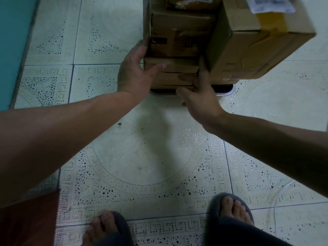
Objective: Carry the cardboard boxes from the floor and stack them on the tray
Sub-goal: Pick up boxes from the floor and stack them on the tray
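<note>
Against the boxes [177, 38], left hand [134, 70] and right hand [201, 97] rest open.

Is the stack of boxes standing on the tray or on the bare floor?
On the tray: its metal rim shows just under the stack of boxes.

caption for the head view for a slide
The left hand and right hand touch cardboard boxes stacked on a tray

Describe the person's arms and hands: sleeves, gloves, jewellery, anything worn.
The left forearm and right forearm are bare to the frame edge, with no sleeve showing. The left hand and right hand wear no gloves, and no ring, watch or band is visible. The feet are in dark grey open-toed slippers.
</note>
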